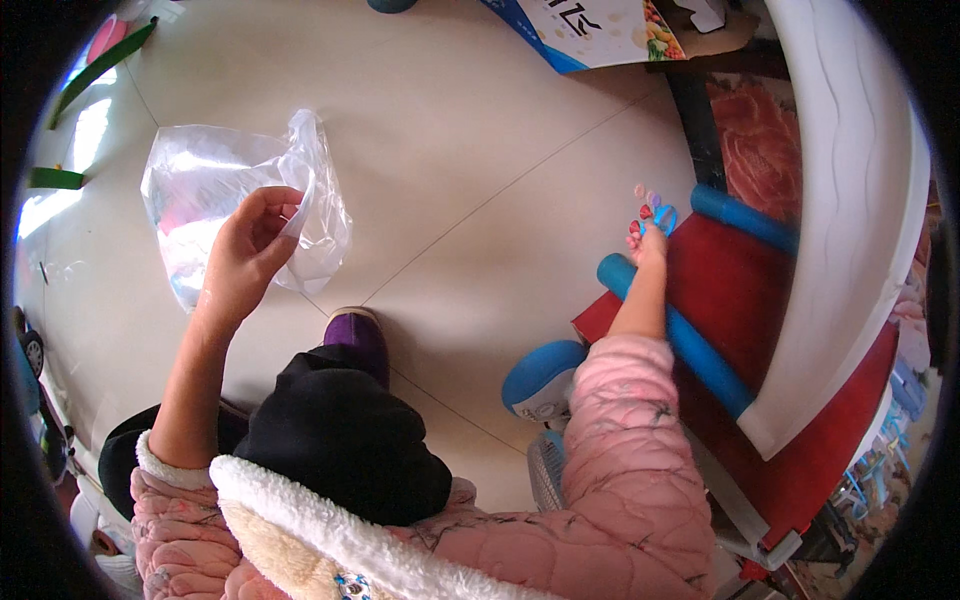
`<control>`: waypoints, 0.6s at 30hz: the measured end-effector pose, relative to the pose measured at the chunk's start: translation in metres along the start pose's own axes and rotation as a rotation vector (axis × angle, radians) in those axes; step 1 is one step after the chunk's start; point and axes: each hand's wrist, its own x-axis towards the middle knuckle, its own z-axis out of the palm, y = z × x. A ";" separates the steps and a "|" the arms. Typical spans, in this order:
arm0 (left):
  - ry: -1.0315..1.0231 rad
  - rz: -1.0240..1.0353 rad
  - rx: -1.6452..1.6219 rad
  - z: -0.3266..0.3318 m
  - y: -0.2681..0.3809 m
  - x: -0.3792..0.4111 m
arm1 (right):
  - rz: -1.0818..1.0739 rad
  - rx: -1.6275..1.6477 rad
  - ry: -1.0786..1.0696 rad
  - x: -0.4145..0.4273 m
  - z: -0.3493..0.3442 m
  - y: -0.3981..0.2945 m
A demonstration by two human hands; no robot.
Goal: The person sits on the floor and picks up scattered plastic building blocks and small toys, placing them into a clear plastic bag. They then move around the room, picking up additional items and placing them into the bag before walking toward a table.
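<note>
My left hand (247, 255) pinches the rim of a clear plastic bag (330, 225) between thumb and fingers. The bag sits on the tiled floor with its mouth partly spread, and some pink, white and blue contents show dimly through its side. Far to the right, my right hand (651, 244) is stretched out, closed around small colourful plastic pieces (664, 219). Blue, red and pale pink parts stick out past the fingers; what they are exactly is too small and blurred to tell. The hand is above the end of a red padded board.
Blue foam rollers (709, 356) cross the red board (720, 277) at right, beneath a curved white plastic piece (840, 225). A printed cardboard box (592, 34) stands at the top. Near my right sleeve is a blue-and-white rounded object (544, 379). My purple shoe (358, 337) rests on the floor.
</note>
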 end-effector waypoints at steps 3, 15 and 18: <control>0.008 -0.012 -0.007 0.000 0.002 0.000 | -0.108 0.140 -0.073 -0.036 0.006 0.016; -0.001 0.017 -0.010 0.000 0.002 -0.002 | -0.189 -0.323 0.049 -0.003 0.040 0.019; 0.000 0.027 -0.036 -0.001 0.002 -0.003 | -0.354 -0.463 -0.016 -0.026 0.055 0.047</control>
